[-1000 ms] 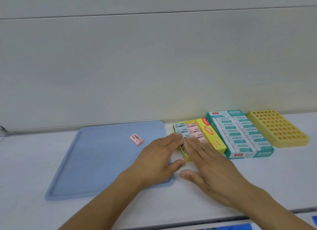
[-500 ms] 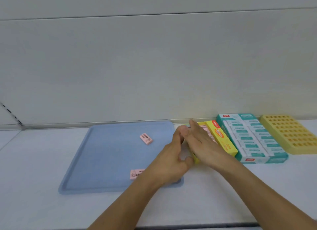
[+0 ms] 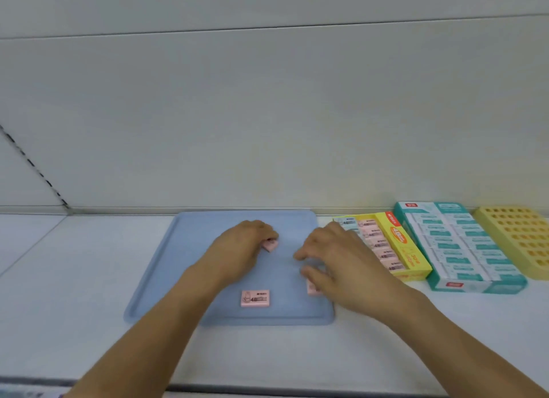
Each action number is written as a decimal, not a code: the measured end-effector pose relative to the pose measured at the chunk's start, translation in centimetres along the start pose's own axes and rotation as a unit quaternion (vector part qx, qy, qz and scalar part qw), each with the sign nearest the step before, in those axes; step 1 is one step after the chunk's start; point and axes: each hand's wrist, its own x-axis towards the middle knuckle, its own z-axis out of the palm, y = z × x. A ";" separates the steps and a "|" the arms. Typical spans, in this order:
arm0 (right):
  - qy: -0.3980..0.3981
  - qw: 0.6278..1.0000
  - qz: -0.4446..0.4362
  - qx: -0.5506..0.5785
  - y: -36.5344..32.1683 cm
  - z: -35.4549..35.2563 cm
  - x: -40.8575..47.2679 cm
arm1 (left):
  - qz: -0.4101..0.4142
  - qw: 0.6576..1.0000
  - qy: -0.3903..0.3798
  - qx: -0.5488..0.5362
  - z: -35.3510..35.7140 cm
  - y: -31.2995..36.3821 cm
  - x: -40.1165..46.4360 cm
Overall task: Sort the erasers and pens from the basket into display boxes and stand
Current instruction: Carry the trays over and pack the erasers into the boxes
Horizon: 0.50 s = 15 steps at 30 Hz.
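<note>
On the blue tray [image 3: 166, 267], toward its far middle, your left hand [image 3: 237, 249] has its fingers curled down over a pink eraser [image 3: 271, 245], which shows at your fingertips and is tipped up on one edge. A second pink eraser [image 3: 255, 298] lies flat near the tray's front edge, label up, touched by nothing. Near the tray's front right corner, a third pink eraser [image 3: 312, 288] peeks out from under your right hand [image 3: 335, 264]; your thumb lies right at it and your fingers are loosely bent and spread above the tray, but whether you are gripping it cannot be told, as the hand hides most of it.

Just past the tray's right edge on the white counter [image 3: 74, 293] sits the yellow display box [image 3: 398, 246], with a row of pink erasers running front to back inside and a couple of pale blue ones at its far end. Beside it on the right, touching or nearly so, stands the teal display box [image 3: 463, 281], packed with white-and-teal erasers. At the counter's right end is the yellow pen stand [image 3: 517, 237], a block of open holes.
</note>
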 end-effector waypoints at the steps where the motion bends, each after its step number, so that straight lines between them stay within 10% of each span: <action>1: -0.045 0.997 -0.006 -0.060 -0.1 0.0 -0.1 | -0.002 1.000 0.003 0.019 -0.1 0.2 -0.1; 8: -0.132 0.990 0.046 -0.016 -0.5 -1.0 -0.3 | -0.109 0.985 0.068 -0.116 -0.4 2.2 -1.9; 15: 0.128 0.935 0.238 0.229 4.1 -3.9 -0.2 | -0.120 0.924 0.073 -0.356 -0.5 5.8 -1.3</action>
